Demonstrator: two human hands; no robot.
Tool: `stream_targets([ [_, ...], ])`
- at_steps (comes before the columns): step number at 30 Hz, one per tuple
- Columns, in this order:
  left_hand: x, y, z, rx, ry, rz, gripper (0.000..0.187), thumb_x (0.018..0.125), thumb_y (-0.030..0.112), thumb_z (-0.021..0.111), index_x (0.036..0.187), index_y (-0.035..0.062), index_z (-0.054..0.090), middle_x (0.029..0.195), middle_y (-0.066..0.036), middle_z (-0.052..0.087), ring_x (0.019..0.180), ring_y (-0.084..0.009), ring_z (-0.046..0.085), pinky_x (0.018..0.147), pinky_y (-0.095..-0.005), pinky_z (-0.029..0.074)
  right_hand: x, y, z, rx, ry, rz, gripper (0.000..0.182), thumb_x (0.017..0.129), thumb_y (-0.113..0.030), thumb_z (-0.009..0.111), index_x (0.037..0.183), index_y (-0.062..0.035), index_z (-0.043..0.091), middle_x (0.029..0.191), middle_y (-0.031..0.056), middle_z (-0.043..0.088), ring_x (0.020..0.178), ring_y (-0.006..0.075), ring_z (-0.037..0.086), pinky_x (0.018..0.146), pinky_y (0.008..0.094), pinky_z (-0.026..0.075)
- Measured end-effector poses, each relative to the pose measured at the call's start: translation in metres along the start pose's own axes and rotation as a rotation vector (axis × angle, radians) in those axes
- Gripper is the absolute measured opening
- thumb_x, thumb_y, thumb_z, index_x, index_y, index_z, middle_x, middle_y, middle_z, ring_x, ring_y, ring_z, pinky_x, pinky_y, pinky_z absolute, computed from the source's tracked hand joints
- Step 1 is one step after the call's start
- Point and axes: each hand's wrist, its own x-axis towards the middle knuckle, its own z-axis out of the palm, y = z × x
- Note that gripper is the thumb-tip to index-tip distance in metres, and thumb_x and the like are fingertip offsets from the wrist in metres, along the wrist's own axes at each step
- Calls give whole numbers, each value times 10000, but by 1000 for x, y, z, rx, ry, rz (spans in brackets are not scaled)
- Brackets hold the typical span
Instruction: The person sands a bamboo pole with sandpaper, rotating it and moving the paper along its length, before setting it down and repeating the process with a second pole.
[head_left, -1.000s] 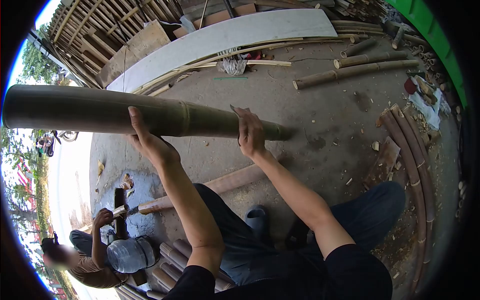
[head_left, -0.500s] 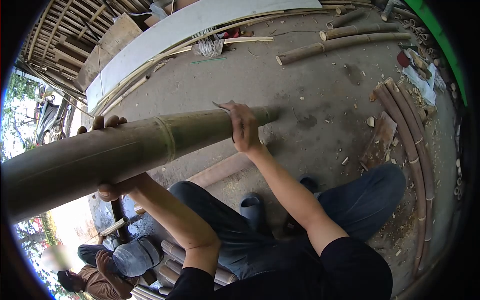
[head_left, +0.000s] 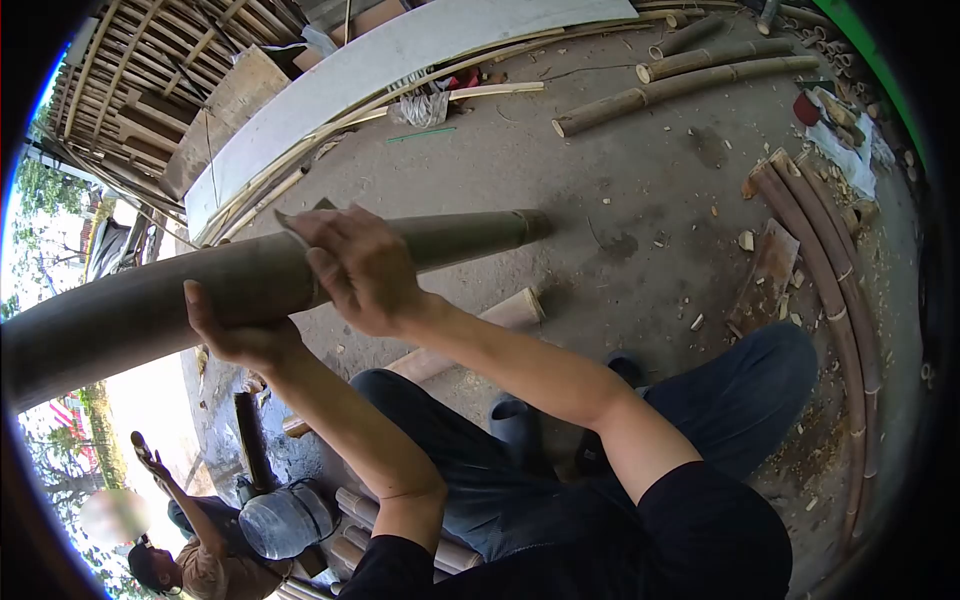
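A thick bamboo pole (head_left: 160, 305) slants across the view from the left edge to a far end near the centre. My left hand (head_left: 240, 335) is wrapped round its underside, thumb up on the near side. Just right of it, my right hand (head_left: 365, 265) is closed on a thin curved blade (head_left: 293, 226), which lies against the top of the pole near a node. The blade is partly hidden by my fingers, and the far-side fingers of my left hand are mostly out of sight.
Another bamboo piece (head_left: 450, 345) lies on the floor beneath. Cut poles (head_left: 690, 85) lie at the top right, long curved ones (head_left: 830, 300) at the right. A person (head_left: 205, 560) sits at lower left beside a clear plastic jug (head_left: 288, 520). Wood chips dot the floor.
My right hand has moved left along the pole with the blade, close to my left hand. The pole's left part sits slightly higher. The other person's arm has risen.
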Motion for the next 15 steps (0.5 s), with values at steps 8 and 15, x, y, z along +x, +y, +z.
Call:
stream_targets([
  [8,4,3,-8,18,43,52,821,937,513,675,1487,-36,408,1405,-200,528,1230,-333,594,1050,-477,512,2,-17,25,-44,-64,-141,413,1034,-325,511,1382,-116,591,1316,136,627,1264,336,571,1121,556,399],
  [15,39,-18,-57,196,363,42,940,809,501,844,1453,-63,454,1453,-196,511,1263,-349,584,1109,-507,503,-149,213,-63,-482,-64,235,511,1127,-374,261,1388,-73,580,1399,181,578,1317,374,504,1149,497,344],
])
